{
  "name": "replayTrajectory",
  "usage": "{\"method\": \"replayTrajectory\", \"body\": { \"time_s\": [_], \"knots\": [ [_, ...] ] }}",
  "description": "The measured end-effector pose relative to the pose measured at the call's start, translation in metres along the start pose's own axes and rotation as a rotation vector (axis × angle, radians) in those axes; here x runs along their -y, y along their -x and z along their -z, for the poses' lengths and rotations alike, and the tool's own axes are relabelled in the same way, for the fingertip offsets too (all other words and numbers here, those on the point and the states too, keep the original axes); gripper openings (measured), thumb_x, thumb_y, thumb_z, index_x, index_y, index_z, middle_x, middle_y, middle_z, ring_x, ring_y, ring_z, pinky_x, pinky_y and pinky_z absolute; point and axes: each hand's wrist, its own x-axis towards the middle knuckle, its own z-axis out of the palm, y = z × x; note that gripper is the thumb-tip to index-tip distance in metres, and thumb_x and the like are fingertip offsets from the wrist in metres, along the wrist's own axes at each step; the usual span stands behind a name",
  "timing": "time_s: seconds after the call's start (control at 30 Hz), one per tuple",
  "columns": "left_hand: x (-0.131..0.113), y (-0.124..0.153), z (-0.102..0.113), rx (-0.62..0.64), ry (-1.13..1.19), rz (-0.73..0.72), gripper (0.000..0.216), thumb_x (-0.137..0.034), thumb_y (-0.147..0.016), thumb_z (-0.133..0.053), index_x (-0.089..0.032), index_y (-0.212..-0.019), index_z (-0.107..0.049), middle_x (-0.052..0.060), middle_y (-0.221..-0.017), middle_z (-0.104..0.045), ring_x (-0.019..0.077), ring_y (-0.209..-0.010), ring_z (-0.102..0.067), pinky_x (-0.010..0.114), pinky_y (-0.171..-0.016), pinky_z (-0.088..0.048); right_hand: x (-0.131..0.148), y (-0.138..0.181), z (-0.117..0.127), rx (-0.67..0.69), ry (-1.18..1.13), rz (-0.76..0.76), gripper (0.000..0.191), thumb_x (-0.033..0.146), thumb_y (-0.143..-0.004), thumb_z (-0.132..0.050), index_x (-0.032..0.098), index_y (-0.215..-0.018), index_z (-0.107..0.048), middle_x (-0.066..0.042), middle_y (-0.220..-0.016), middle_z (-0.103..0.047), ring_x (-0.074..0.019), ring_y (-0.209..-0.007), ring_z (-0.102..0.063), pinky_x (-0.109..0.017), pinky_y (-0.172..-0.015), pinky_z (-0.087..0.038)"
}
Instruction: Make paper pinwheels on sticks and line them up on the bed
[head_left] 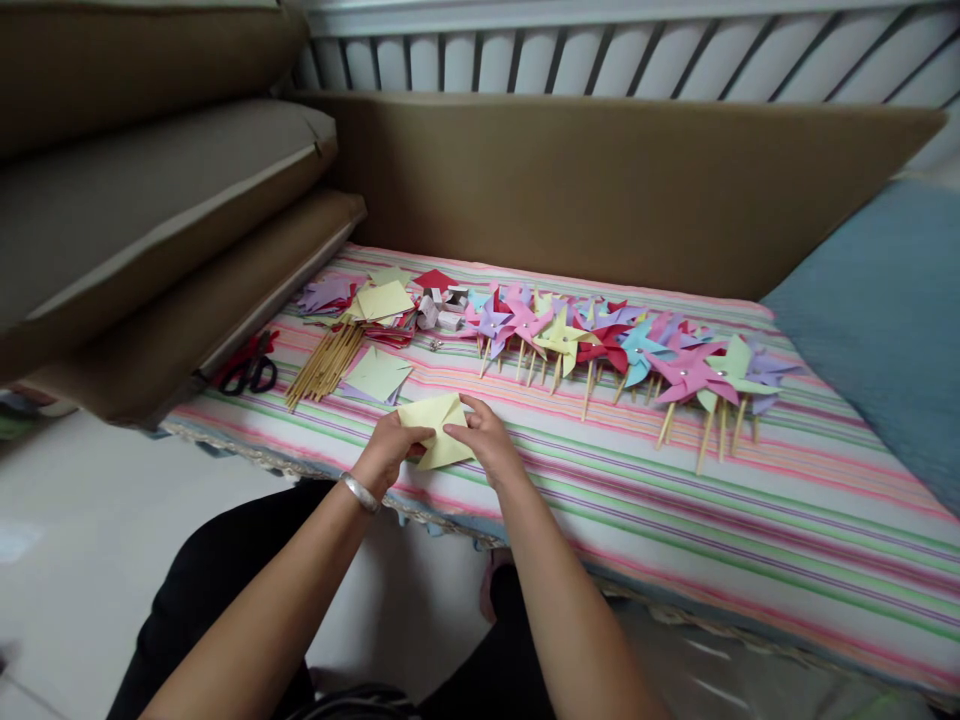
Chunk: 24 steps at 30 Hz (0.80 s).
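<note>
A pale yellow square of paper [442, 450] with cuts running in from its corners is held between my two hands, over the near edge of the striped cloth. My left hand [391, 447], with a silver bangle at the wrist, pinches its left side, thumb on top. On the right side, my right hand [486, 437] grips the sheet with the thumb over its face and fingers behind. Just beyond lie a pale green paper square [379, 372] and a bundle of thin wooden sticks [326, 365].
Finished paper pinwheels on sticks [688, 372] lie in rows to the right. Stacked colored paper [384, 300], small white boxes [442, 310] and black-handled scissors [250, 374] are at the left. Brown cushions [187, 190] pile up at far left; a brown panel [585, 190] stands behind.
</note>
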Motion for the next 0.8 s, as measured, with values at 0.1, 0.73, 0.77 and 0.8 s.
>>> {"method": "replayTrajectory", "body": {
  "time_s": [0.1, 0.73, 0.77, 0.8],
  "knots": [
    [0.0, 0.001, -0.001, -0.002, -0.039, -0.01, 0.04, -0.011, -0.045, -0.071, -0.009, -0.084, -0.064, 0.006, -0.073, -0.067, 0.0152, -0.058, -0.06, 0.026, -0.051, -0.046, 0.0, 0.001, -0.001, 0.058, -0.043, -0.037, 0.067, 0.022, -0.054, -0.07, 0.021, -0.118, -0.049, -0.001, -0.079, -0.066, -0.0192, -0.065, -0.061, -0.03, -0.057, -0.047],
    [0.012, 0.002, -0.002, 0.164, 0.145, 0.035, 0.026, -0.022, -0.05, -0.077, -0.01, -0.071, -0.068, 0.007, -0.067, -0.069, 0.0165, -0.064, -0.062, 0.027, -0.066, -0.046, -0.008, 0.001, -0.01, -0.047, -0.17, 0.052, 0.053, 0.027, -0.057, -0.069, 0.021, -0.106, -0.051, -0.003, -0.091, -0.069, -0.0218, -0.077, -0.064, -0.034, -0.069, -0.051],
    [0.012, 0.002, -0.002, 0.146, 0.137, 0.032, 0.025, -0.022, -0.05, -0.077, -0.01, -0.07, -0.068, 0.007, -0.066, -0.069, 0.0162, -0.062, -0.062, 0.027, -0.064, -0.046, -0.009, 0.001, -0.011, -0.047, -0.167, 0.056, 0.052, 0.028, -0.057, -0.07, 0.021, -0.106, -0.051, -0.003, -0.091, -0.069, -0.0218, -0.077, -0.065, -0.034, -0.069, -0.051],
    [0.012, 0.002, -0.002, 0.131, 0.131, 0.031, 0.024, -0.022, -0.05, -0.076, -0.01, -0.069, -0.068, 0.007, -0.065, -0.069, 0.0156, -0.06, -0.061, 0.026, -0.062, -0.045, -0.01, 0.001, -0.012, -0.045, -0.163, 0.059, 0.051, 0.029, -0.058, -0.069, 0.021, -0.105, -0.052, -0.003, -0.09, -0.069, -0.0216, -0.077, -0.064, -0.034, -0.069, -0.05]
  ]
}}
